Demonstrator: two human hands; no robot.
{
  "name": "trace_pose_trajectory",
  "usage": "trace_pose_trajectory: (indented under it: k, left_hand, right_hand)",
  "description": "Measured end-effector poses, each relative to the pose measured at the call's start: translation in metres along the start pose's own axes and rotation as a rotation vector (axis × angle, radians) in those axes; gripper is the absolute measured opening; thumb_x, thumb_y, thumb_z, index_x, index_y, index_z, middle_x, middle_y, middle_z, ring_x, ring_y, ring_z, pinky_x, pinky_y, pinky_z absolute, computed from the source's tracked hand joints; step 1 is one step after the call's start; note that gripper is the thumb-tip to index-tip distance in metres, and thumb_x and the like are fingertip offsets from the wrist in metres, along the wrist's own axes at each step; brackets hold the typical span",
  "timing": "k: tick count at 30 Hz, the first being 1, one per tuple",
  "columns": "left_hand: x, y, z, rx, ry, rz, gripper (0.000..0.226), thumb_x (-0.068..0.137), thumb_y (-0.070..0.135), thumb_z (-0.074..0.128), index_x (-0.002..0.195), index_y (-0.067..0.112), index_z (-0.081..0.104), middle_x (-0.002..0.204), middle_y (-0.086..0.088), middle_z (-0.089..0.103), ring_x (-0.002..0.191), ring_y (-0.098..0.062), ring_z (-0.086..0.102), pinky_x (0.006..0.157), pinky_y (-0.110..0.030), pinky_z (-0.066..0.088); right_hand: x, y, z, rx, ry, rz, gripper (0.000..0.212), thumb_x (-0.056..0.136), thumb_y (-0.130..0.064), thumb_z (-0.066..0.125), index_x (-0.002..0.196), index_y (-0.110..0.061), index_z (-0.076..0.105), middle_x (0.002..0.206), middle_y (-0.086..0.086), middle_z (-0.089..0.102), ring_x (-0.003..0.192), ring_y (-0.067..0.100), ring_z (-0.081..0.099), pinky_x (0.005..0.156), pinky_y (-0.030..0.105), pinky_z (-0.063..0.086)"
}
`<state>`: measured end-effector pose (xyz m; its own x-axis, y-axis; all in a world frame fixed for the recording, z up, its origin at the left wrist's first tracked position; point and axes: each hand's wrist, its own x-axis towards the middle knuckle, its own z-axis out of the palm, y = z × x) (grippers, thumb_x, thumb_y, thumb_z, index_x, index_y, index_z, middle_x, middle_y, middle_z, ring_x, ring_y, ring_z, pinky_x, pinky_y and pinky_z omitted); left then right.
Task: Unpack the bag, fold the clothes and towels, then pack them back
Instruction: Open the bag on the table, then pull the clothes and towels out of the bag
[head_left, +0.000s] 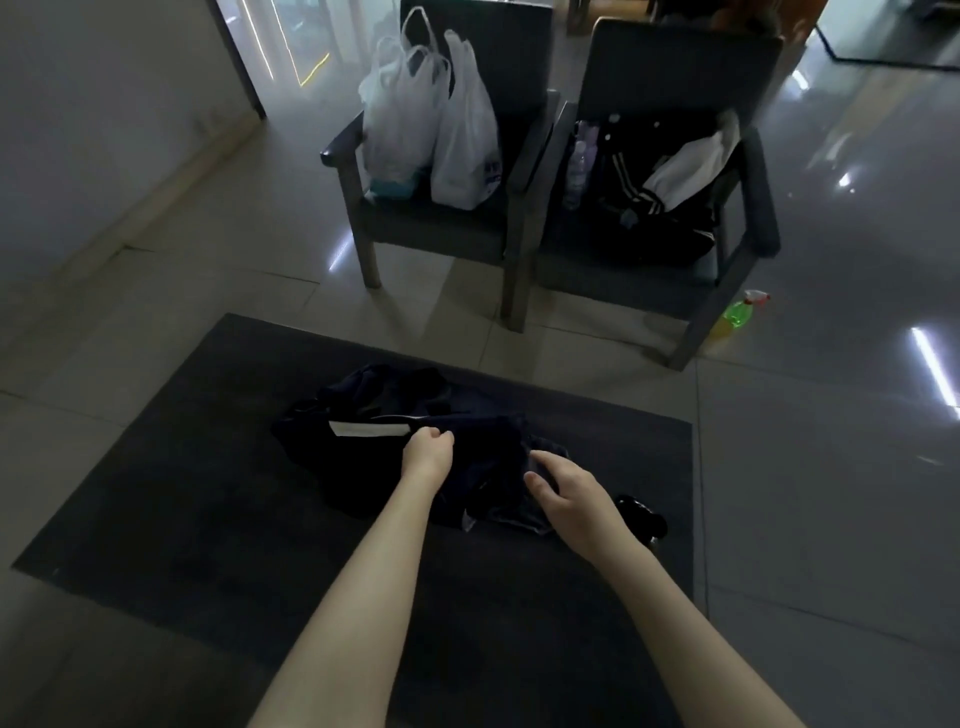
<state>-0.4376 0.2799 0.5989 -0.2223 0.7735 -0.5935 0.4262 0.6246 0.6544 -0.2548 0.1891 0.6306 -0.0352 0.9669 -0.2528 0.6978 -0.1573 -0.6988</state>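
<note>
Head view: a dark navy garment (410, 441) lies crumpled in a loose heap near the middle of a dark floor mat (171, 499), with a white label strip (369, 429) showing on its left part. The left hand (428, 451) is closed on the cloth just right of that label, its fingers curled in and pinching a fold. The right hand (566, 493) sits at the heap's right edge over a greyer patch of fabric, fingers curved. Whether it pinches the cloth or only rests on it, I cannot tell.

The garment looks soft, limp and light. It will likely sag and bunch wherever it is not held, and it will not keep a shape until laid flat. A single pinch would lift only one layer and drag the rest. A better hold is probably two points well apart along one seam or hem, such as the labelled edge, so the piece can be shaken open and spread on the mat. Dark cloth on a dark mat hides edges, so the pale label is the best landmark.

Two white plastic bags (431, 119) stand on the left chair (524, 171), well apart from the mat.
</note>
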Motion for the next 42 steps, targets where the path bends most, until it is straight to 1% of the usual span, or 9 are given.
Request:
trace_pose_trajectory:
  k: [5, 10, 16, 21, 27, 32, 35, 39, 42]
  left_hand:
    - [-0.066, -0.006, 0.021, 0.064, -0.048, 0.144, 0.044, 0.098, 0.029, 0.046, 0.138, 0.011, 0.047, 0.134, -0.007, 0.052, 0.12, -0.023, 0.051, 0.089, -0.028, 0.039]
    - [-0.155, -0.014, 0.048, 0.095, -0.059, 0.322, 0.042, 0.098, 0.03, 0.045, 0.136, 0.013, 0.049, 0.131, -0.004, 0.055, 0.12, -0.019, 0.052, 0.096, -0.029, 0.041]
    - [-0.264, -0.071, 0.115, 0.151, -0.234, 0.403, 0.041, 0.099, 0.031, 0.044, 0.135, 0.013, 0.049, 0.133, -0.004, 0.053, 0.123, -0.018, 0.049, 0.104, -0.034, 0.04]
    - [-0.306, -0.088, 0.163, 0.265, -0.391, 0.454, 0.04, 0.1, 0.031, 0.043, 0.134, 0.012, 0.05, 0.13, -0.003, 0.055, 0.119, -0.018, 0.05, 0.1, -0.032, 0.041]
    - [-0.35, -0.102, 0.232, 0.475, -0.655, 0.542, 0.032, 0.099, 0.034, 0.043, 0.119, 0.016, 0.059, 0.104, 0.0, 0.063, 0.089, -0.014, 0.058, 0.078, -0.03, 0.047]
    - [-0.396, -0.124, 0.289, 0.709, -0.816, 0.677, 0.031, 0.099, 0.032, 0.043, 0.118, 0.015, 0.06, 0.112, -0.002, 0.062, 0.092, -0.018, 0.06, 0.075, -0.03, 0.049]
    - [-0.425, -0.14, 0.32, 0.794, -0.866, 0.712, 0.033, 0.099, 0.03, 0.043, 0.12, 0.011, 0.06, 0.117, -0.004, 0.062, 0.102, -0.019, 0.058, 0.084, -0.029, 0.046]
    - [-0.455, -0.166, 0.365, 0.873, -0.928, 0.707, 0.034, 0.099, 0.027, 0.043, 0.121, 0.008, 0.06, 0.12, -0.006, 0.062, 0.109, -0.02, 0.055, 0.089, -0.027, 0.042]
    - [-0.459, -0.193, 0.401, 0.926, -0.96, 0.668, 0.032, 0.1, 0.029, 0.041, 0.12, 0.011, 0.059, 0.118, -0.004, 0.061, 0.101, -0.016, 0.054, 0.086, -0.027, 0.042]
  right_hand:
    - [-0.046, 0.01, -0.017, 0.036, 0.053, 0.009, 0.049, 0.098, -0.038, 0.045, 0.142, -0.016, 0.042, 0.144, 0.0, 0.046, 0.133, 0.014, 0.04, 0.108, 0.027, 0.033]
    - [-0.114, 0.028, -0.029, 0.199, 0.097, 0.038, 0.045, 0.098, -0.034, 0.047, 0.139, -0.014, 0.046, 0.138, 0.002, 0.053, 0.129, 0.015, 0.046, 0.108, 0.034, 0.038]
    - [-0.222, 0.078, -0.026, 0.273, 0.184, 0.128, 0.044, 0.098, -0.032, 0.048, 0.139, -0.014, 0.045, 0.136, 0.002, 0.054, 0.126, 0.014, 0.048, 0.099, 0.023, 0.038]
    - [-0.309, 0.131, -0.041, 0.299, 0.355, 0.313, 0.043, 0.098, -0.03, 0.049, 0.137, -0.012, 0.048, 0.133, 0.004, 0.056, 0.122, 0.015, 0.051, 0.097, 0.02, 0.037]
    - [-0.407, 0.175, -0.046, 0.341, 0.594, 0.589, 0.044, 0.098, -0.031, 0.048, 0.137, -0.01, 0.048, 0.134, 0.006, 0.055, 0.123, 0.018, 0.052, 0.096, 0.022, 0.037]
    - [-0.477, 0.207, -0.026, 0.485, 0.729, 0.793, 0.044, 0.097, -0.034, 0.049, 0.137, -0.014, 0.048, 0.134, 0.004, 0.055, 0.122, 0.016, 0.052, 0.093, 0.021, 0.039]
    - [-0.518, 0.229, -0.015, 0.542, 0.772, 0.864, 0.045, 0.097, -0.038, 0.047, 0.138, -0.017, 0.047, 0.135, 0.002, 0.053, 0.124, 0.016, 0.049, 0.092, 0.021, 0.038]
    - [-0.563, 0.271, -0.003, 0.619, 0.766, 0.942, 0.048, 0.098, -0.041, 0.045, 0.141, -0.02, 0.043, 0.14, -0.002, 0.048, 0.129, 0.015, 0.044, 0.096, 0.024, 0.038]
    - [-0.585, 0.31, 0.008, 0.634, 0.735, 1.01, 0.049, 0.098, -0.041, 0.043, 0.142, -0.02, 0.04, 0.143, -0.002, 0.045, 0.132, 0.016, 0.041, 0.101, 0.027, 0.038]
